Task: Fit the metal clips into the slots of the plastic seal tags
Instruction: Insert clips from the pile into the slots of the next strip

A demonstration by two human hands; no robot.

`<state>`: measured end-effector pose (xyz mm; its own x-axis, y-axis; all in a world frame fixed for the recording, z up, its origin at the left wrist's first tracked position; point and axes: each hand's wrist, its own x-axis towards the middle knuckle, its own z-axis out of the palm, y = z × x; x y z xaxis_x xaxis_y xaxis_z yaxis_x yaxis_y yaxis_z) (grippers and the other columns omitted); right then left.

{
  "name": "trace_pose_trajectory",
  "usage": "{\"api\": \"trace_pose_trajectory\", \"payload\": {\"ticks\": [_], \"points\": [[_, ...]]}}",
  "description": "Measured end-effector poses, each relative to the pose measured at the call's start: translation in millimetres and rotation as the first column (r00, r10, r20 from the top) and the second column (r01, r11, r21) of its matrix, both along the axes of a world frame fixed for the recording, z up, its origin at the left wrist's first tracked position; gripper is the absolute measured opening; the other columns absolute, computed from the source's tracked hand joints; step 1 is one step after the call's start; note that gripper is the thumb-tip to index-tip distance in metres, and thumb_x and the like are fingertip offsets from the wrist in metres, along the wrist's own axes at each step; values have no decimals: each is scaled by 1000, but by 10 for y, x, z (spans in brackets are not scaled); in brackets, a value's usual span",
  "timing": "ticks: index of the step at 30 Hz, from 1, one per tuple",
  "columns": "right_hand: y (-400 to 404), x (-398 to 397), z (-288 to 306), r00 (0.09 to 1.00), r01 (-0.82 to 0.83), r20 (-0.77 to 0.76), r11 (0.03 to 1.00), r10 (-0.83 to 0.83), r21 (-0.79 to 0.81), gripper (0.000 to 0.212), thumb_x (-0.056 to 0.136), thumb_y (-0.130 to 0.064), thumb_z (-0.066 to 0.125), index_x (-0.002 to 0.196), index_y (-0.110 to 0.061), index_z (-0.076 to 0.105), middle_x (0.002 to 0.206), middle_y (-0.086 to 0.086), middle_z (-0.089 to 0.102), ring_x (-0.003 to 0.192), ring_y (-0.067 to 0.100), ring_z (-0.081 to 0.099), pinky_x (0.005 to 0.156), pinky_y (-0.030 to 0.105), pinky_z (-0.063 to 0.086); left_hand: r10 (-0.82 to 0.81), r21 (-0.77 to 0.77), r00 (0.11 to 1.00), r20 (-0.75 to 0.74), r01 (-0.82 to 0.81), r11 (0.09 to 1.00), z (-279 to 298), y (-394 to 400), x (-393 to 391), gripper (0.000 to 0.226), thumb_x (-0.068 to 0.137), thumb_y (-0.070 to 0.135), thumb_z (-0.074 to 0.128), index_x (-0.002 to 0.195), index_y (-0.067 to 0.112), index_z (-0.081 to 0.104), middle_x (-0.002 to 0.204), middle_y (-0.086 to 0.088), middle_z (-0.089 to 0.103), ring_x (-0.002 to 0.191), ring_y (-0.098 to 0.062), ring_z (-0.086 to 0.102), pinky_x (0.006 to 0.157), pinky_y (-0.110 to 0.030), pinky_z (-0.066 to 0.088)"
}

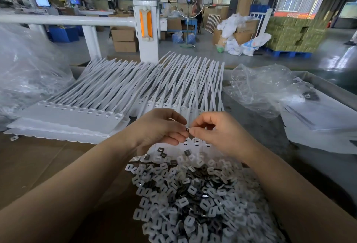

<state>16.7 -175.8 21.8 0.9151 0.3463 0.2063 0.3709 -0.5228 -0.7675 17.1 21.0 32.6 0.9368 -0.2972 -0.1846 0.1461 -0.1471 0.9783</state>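
A small dark metal clip point(187, 130) is pinched between the fingertips of both hands, held just above the heads of a sheet of white plastic seal tags point(195, 142) that is partly hidden beneath the hands; the left hand point(158, 126) is curled, its thumb and forefinger closed on the clip from the left, and what seems to be more metal is glimpsed under its fingers, though this cannot be told for certain; the right hand point(218, 132) is likewise curled, its thumb and forefinger pinching the same clip from the right. Just below the hands, a large heap of loose clips point(193, 194) is spread over the brown bench point(38, 161), some showing pale and some dark. To the left, a stack of tag sheets point(77, 121) is laid flat, the long white tails point(146, 80) being fanned away towards the far edge. Crumpled clear plastic bags point(258, 86) are seen on the right and another on the left point(25, 72). Beyond the bench, a white post with an orange reflector point(146, 24) and cardboard boxes point(124, 38) are visible on the workshop floor.
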Motion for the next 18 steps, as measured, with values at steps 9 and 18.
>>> {"api": "trace_pose_trajectory", "payload": {"ticks": [9, 18], "points": [[-5, 15, 6, 997, 16, -73, 1000, -16, 3, 9, 90, -30, 69, 87, -23, 75, 81, -3, 73, 74, 14, 66, 71, 33, 55, -23, 107, 988, 151, 7, 994, -43, -28, -20, 24, 81, -2, 72, 99, 9, 64, 81, -6, 73, 73, -13, 68, 67, -23, 54], [-11, 34, 5, 991, 66, -122, 994, -55, 88, 6, 92, -32, 67, 88, -29, 71, 71, -16, 70, 58, -6, 58, 53, 10, 42, 34, 123, 964, 263, -68, 990, -48, -43, -16, 29, 79, 0, 76, 99, 11, 60, 78, -7, 73, 70, -18, 66, 72, -30, 54]]}}
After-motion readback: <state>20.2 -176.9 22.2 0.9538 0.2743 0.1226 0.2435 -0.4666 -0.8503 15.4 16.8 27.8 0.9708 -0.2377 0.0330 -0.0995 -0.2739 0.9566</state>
